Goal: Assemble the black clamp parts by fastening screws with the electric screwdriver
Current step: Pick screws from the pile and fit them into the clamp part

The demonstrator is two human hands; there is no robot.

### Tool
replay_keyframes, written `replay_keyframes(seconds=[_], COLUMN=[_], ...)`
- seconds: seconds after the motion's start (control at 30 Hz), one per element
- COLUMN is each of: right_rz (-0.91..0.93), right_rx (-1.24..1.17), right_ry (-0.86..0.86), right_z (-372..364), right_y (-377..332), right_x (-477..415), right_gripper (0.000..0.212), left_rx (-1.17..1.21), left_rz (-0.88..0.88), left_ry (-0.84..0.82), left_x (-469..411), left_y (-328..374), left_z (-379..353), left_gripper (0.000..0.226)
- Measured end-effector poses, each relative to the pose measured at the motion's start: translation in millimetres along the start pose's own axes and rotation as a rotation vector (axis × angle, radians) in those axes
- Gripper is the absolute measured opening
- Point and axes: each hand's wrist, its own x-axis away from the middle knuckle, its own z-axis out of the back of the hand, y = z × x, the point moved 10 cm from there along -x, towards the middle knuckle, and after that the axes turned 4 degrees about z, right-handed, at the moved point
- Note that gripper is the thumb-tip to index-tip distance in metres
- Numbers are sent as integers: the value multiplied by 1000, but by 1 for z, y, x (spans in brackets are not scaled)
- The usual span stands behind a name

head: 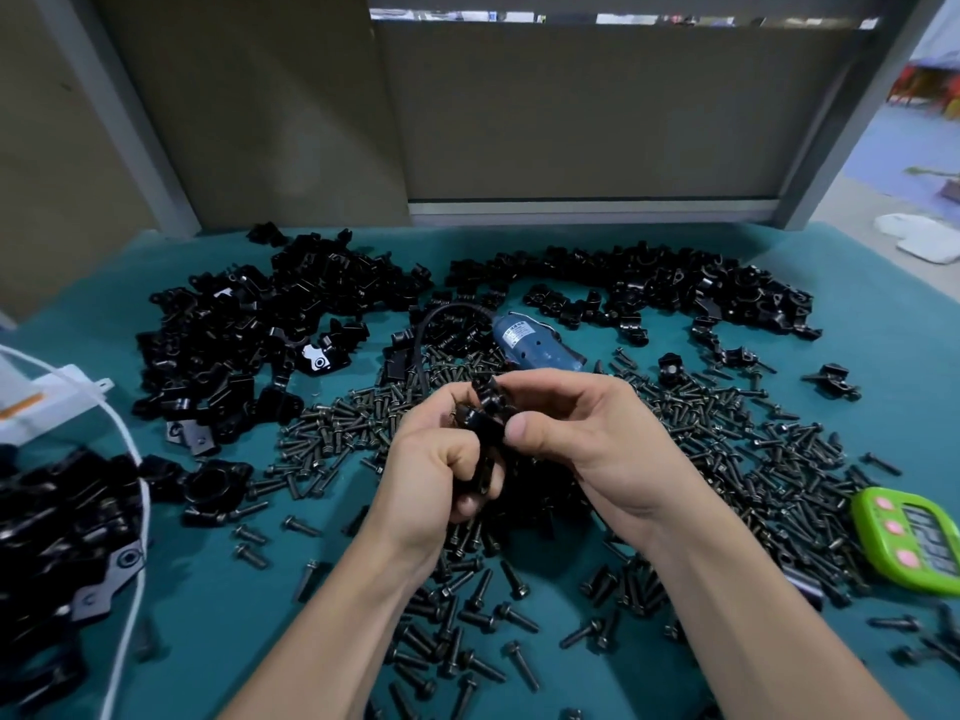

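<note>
Both hands meet over the middle of the teal table. My left hand (pixel 434 475) grips a black clamp part (pixel 483 426) from below, fingers curled round it. My right hand (pixel 576 433) pinches the top of the same clamp between thumb and fingers. The blue electric screwdriver (pixel 535 343) lies on the table just behind my hands, its black cable (pixel 423 335) looping to the left. Loose black screws (pixel 727 459) cover the table around and under my hands. How the clamp pieces fit together is hidden by my fingers.
Piles of black clamp parts lie at the back left (pixel 249 335), back right (pixel 675 288) and near left (pixel 57 543). A green timer (pixel 914 543) sits at the right edge. A white cord (pixel 136 511) and white box (pixel 47 402) lie left. A grey partition (pixel 571 122) stands behind.
</note>
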Motion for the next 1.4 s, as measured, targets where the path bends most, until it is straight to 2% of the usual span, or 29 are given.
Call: replay_keyframes(seconds=[0.17, 0.23, 0.37, 0.6, 0.73, 0.8, 0.9, 0.97, 1.27, 1.4], right_rz=[21, 20, 29, 62, 77, 64, 84, 108, 152, 135], right_rx=[106, 135, 149, 309, 385, 385, 401, 410, 545, 588], right_ry=[-47, -49, -79, -86, 0, 45, 118, 162, 230, 254], right_z=[-3, -3, -3, -2, 5, 8, 12, 15, 14, 13], right_y=[-3, -3, -5, -6, -3, 0, -1, -4, -5, -2], right_x=[0, 0, 0, -2, -2, -2, -1, 0, 4, 6], right_gripper=[33, 36, 43, 49, 44, 42, 42, 45, 48, 50], left_rx=[-39, -30, -10, -41, -53, -29, -52, -114, -29, -20], left_rz=[10, 21, 38, 54, 27, 10, 4, -17, -55, -56], left_ry=[-140, -144, -109, -72, 57, 121, 103, 41, 41, 137], left_x=[-1, -1, -1, -2, -3, -1, 1, 2, -1, -4], left_y=[4, 3, 3, -3, 1, 7, 14, 17, 22, 22], left_z=[-8, -8, -3, 3, 16, 22, 18, 11, 18, 29], left_gripper=[96, 103, 102, 104, 94, 75, 39, 28, 35, 21])
